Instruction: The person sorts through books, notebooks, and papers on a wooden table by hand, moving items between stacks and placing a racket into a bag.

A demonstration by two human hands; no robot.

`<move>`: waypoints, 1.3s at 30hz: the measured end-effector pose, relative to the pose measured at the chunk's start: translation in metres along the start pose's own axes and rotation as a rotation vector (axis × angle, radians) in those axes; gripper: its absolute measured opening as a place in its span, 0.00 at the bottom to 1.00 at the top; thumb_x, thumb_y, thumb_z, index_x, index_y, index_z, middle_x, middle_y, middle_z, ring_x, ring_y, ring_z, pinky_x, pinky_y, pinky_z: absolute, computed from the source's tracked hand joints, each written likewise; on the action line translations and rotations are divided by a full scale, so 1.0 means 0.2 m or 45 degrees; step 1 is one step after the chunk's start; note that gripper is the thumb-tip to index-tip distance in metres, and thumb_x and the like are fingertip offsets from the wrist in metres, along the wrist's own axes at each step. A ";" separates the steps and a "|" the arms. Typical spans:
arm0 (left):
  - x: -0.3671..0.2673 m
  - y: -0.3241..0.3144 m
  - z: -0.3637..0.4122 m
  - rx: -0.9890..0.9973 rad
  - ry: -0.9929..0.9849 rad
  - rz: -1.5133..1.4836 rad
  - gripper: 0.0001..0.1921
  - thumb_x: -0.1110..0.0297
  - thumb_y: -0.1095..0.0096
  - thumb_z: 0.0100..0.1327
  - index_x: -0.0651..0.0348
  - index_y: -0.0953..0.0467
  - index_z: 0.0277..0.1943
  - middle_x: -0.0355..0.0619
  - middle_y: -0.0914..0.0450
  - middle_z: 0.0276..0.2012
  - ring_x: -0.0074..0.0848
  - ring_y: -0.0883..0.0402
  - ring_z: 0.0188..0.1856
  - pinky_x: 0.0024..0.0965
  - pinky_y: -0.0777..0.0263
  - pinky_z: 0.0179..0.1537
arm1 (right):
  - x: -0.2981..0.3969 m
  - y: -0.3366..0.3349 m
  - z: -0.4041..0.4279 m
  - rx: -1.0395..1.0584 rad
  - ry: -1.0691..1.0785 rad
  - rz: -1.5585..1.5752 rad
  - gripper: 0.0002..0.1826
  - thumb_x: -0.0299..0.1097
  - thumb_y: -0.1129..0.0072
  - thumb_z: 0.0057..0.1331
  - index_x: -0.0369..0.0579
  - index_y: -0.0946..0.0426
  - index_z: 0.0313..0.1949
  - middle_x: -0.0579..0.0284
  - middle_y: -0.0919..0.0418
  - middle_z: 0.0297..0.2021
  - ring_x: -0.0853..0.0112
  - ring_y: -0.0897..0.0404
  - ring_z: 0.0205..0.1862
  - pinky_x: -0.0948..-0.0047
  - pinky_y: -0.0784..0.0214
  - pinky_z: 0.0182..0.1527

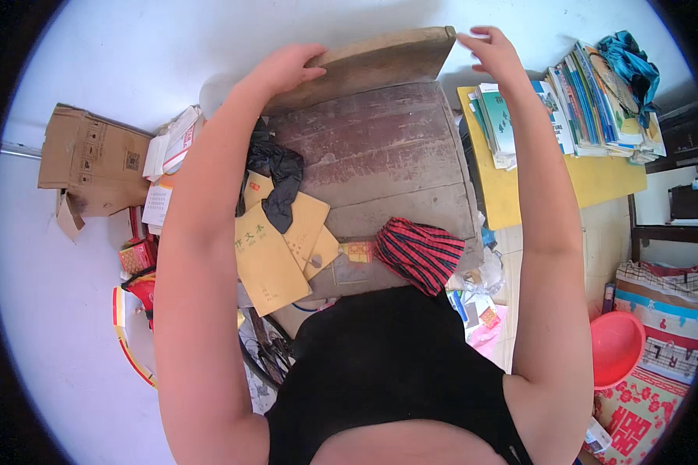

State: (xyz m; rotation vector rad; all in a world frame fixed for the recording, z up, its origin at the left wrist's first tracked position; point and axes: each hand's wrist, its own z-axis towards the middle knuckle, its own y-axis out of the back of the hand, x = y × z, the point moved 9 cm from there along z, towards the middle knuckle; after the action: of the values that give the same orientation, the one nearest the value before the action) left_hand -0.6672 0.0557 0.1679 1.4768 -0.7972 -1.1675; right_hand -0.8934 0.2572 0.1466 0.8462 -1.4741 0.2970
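Note:
A thick wooden board point(384, 64) stands on its long edge at the far side of a worn wooden tabletop point(378, 136), close to the white wall. My left hand point(288, 68) grips the board near its left end, fingers over the top edge and thumb on the near face. Just off the board's right corner is my right hand point(491, 52), empty, with its fingers spread. Nearer me on the tabletop lie a red-and-black striped cloth point(419, 253), several tan exercise books point(273, 256) and a crumpled black plastic bag point(279, 174).
Right of the tabletop, a yellow table point(491, 192) holds stacked books point(587, 104) and a teal cloth point(631, 70). A cardboard box point(93, 157) stands at the left. A red plastic basin point(616, 349) is at lower right; a bicycle wheel point(264, 349) shows below the tabletop.

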 end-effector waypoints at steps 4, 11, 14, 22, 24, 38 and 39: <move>0.01 -0.05 0.08 0.133 0.056 -0.094 0.20 0.63 0.40 0.56 0.58 0.29 0.51 0.52 0.23 0.44 0.42 0.25 0.47 0.38 0.33 0.48 | 0.20 -0.11 0.02 -0.067 0.894 -0.671 0.39 0.43 0.33 0.46 0.45 0.37 0.57 0.44 0.34 0.54 0.54 0.36 0.58 0.62 0.41 0.58; 0.00 0.08 0.15 0.236 0.070 0.046 0.21 0.63 0.39 0.55 0.58 0.29 0.52 0.51 0.22 0.43 0.40 0.24 0.43 0.38 0.32 0.45 | 0.31 -0.13 0.14 -0.100 0.880 -0.734 0.18 0.28 0.35 0.47 0.46 0.25 0.39 0.54 0.21 0.30 0.62 0.23 0.34 0.70 0.32 0.39; -0.11 0.22 0.09 0.040 -0.070 -0.043 0.17 0.62 0.40 0.55 0.60 0.27 0.45 0.52 0.22 0.37 0.41 0.23 0.40 0.40 0.31 0.42 | 0.40 -0.02 0.05 -0.049 0.868 -0.641 0.21 0.30 0.34 0.45 0.48 0.24 0.42 0.52 0.22 0.36 0.60 0.23 0.37 0.69 0.31 0.40; -0.72 -0.35 -0.33 -0.412 -0.454 0.148 0.08 0.70 0.48 0.53 0.61 0.30 0.36 0.49 0.23 0.34 0.39 0.22 0.34 0.39 0.27 0.30 | -0.32 0.20 -0.36 -0.260 0.743 -0.560 0.17 0.15 0.43 0.48 0.45 0.23 0.39 0.55 0.21 0.43 0.64 0.22 0.45 0.72 0.32 0.48; -0.86 -0.53 -0.43 -0.406 -0.512 0.205 0.14 0.70 0.49 0.51 0.62 0.29 0.42 0.49 0.25 0.42 0.38 0.23 0.42 0.37 0.26 0.38 | -0.55 0.21 -0.46 -0.294 0.698 -0.470 0.16 0.13 0.46 0.48 0.43 0.25 0.37 0.54 0.23 0.46 0.64 0.23 0.48 0.71 0.32 0.48; -0.37 -0.98 -0.93 -0.006 0.399 -0.081 0.46 0.68 0.28 0.40 0.58 0.47 0.63 0.50 0.45 0.63 0.39 0.45 0.65 0.43 0.46 0.61 | -1.05 0.00 -0.70 -0.044 0.506 -1.115 0.23 0.17 0.49 0.49 0.47 0.33 0.47 0.57 0.34 0.57 0.57 0.28 0.50 0.66 0.31 0.44; -0.29 -0.95 -1.02 -0.121 0.498 -0.049 0.46 0.68 0.28 0.40 0.58 0.47 0.63 0.52 0.43 0.62 0.40 0.45 0.65 0.43 0.46 0.62 | -1.05 0.01 -0.72 -0.044 0.475 -1.055 0.22 0.18 0.48 0.50 0.47 0.33 0.46 0.54 0.35 0.58 0.57 0.29 0.51 0.66 0.30 0.44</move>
State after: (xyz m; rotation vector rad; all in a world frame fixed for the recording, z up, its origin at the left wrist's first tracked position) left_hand -0.5096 0.2182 -0.0047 1.5801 -0.4412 -0.8901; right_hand -0.8133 0.4181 -0.0334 1.2196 -0.6941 -0.1883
